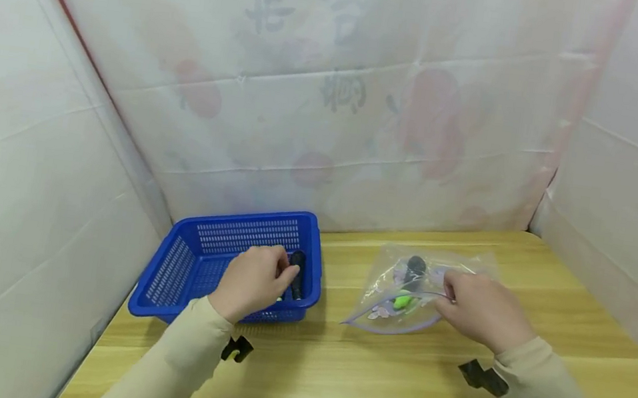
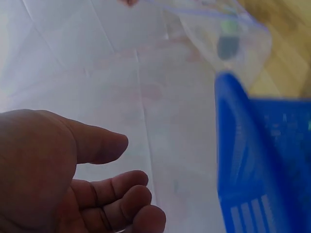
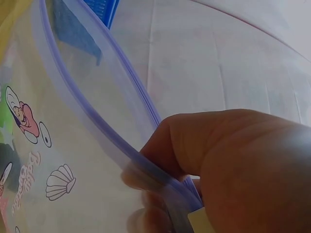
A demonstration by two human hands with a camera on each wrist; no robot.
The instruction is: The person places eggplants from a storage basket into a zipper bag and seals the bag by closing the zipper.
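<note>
Beneath the left hand (image 1: 255, 281), empty with thumb and fingers apart, stands the blue basket (image 1: 171, 274) with a black object (image 1: 298, 270); the right hand (image 1: 485, 312) pinches the clear bag (image 3: 82, 150) by its mouth. Reaching seems the step; next calls for careful left grip.

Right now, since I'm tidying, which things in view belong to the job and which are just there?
Likely in the job:
- blue basket, with a black item inside
- clear bag, with dark and green contents
- right hand, pinching the bag's edge
- left hand, at the basket

Just there:
- wooden table
- printed sheeting
</note>
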